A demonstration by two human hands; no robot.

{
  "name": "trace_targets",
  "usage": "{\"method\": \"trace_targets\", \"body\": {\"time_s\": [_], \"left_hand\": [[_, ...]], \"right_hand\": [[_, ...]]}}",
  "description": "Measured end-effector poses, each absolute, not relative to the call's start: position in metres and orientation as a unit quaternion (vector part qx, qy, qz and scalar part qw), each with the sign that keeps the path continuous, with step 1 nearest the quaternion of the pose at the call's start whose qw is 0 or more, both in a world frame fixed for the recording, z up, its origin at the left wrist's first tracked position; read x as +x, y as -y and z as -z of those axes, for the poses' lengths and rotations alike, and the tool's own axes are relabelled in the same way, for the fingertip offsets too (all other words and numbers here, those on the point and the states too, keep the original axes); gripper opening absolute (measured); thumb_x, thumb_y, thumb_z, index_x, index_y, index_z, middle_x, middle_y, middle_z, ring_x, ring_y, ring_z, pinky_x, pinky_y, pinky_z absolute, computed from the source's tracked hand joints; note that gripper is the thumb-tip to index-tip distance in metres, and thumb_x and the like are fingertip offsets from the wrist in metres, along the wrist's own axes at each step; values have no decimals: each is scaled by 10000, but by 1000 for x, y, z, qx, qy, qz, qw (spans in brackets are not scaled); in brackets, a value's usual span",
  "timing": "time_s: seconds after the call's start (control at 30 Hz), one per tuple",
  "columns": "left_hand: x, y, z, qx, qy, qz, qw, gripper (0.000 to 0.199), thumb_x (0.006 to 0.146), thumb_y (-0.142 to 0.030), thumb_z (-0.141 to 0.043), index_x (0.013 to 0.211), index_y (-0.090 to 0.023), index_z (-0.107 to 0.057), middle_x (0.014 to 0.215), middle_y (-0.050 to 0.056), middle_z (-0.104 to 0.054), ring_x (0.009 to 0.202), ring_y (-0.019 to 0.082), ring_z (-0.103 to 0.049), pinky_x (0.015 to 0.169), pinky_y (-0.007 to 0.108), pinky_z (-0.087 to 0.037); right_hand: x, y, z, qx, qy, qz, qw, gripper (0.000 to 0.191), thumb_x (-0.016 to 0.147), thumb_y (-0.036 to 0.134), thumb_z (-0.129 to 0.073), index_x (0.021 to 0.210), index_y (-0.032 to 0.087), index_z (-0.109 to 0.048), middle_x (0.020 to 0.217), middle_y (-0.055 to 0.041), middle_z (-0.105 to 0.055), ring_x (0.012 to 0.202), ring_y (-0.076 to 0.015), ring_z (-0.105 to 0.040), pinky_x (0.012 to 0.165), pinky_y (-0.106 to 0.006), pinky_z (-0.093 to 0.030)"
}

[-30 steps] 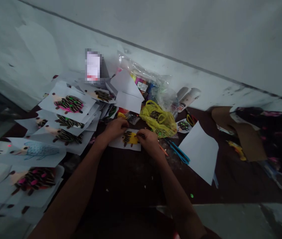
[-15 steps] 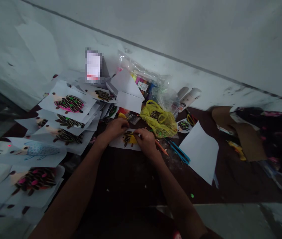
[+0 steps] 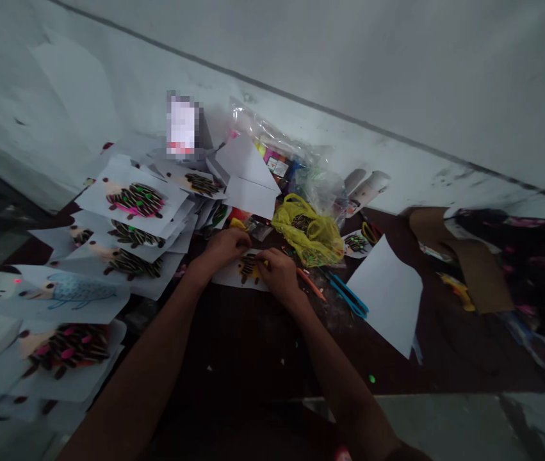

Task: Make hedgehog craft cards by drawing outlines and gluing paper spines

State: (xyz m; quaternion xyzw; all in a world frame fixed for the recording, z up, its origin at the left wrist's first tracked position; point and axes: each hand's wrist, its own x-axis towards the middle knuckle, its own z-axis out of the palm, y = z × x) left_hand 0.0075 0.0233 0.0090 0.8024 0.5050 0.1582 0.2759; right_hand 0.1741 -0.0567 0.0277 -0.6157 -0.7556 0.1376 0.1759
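A small white paper card lies on the dark table, bearing a yellow hedgehog figure partly covered in dark striped seeds. At its upper left edge is my left hand, fingers curled and pressed together; whatever they hold is hidden. My right hand pinches over the right part of the hedgehog, and anything between the fingertips is too small to make out. Just behind the hands sits a yellow plastic bag with striped seeds in it. An orange pencil and blue-handled scissors lie right of my right hand.
Stacked hedgehog pictures crowd the left side. White paper lies at the right, near cardboard and a dark flowered cloth. Clear plastic packaging and a blurred-out upright object stand by the wall.
My right hand has shifted slightly left over the hedgehog and covers more of its yellow right part. My left hand has stayed nearly in place at the card's edge.
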Motion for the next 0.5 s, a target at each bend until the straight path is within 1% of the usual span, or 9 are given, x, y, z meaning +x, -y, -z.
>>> {"method": "trace_targets", "body": {"time_s": [0.23, 0.5], "left_hand": [[8, -22, -10, 800, -506, -167, 277, 219, 805, -174, -574, 886, -229, -770, 969, 41, -757, 864, 189, -656, 729, 266, -458], [8, -22, -10, 796, -514, -156, 278, 199, 814, -170, -584, 882, -231, -761, 938, 26, -762, 834, 178, -657, 714, 260, -441]], "right_hand": [[171, 58, -30, -622, 761, -120, 138, 192, 951, 205, -557, 974, 222, -747, 930, -44, -673, 867, -159, -628, 729, -227, -413], [170, 56, -29, -616, 780, -74, 84, 217, 984, 248, -528, 959, 227, -743, 892, -43, -658, 834, -150, -602, 684, -226, -381]]}}
